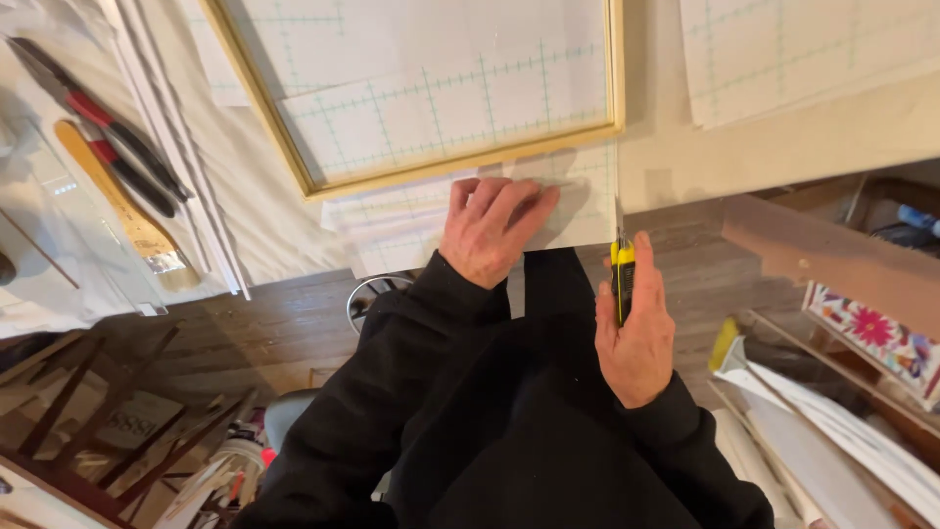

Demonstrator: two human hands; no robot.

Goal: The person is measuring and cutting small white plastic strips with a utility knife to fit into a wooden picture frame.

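Head cam, looking down: left hand [493, 227] is spread flat, fingers pointing to 1 o'clock, pinning a sheet of gridded translucent paper [578, 211] at the table edge. Right hand [634, 328] is wrapped around a yellow-and-black utility knife [623, 274], its long axis running 12 to 6 with the blade up at 12, right at the paper's right edge. Looks like mid-trim; I'd say the next pull needs steady downward pressure. Wooden frame [460, 165] sits at 12, pliers [103, 122] at 10.
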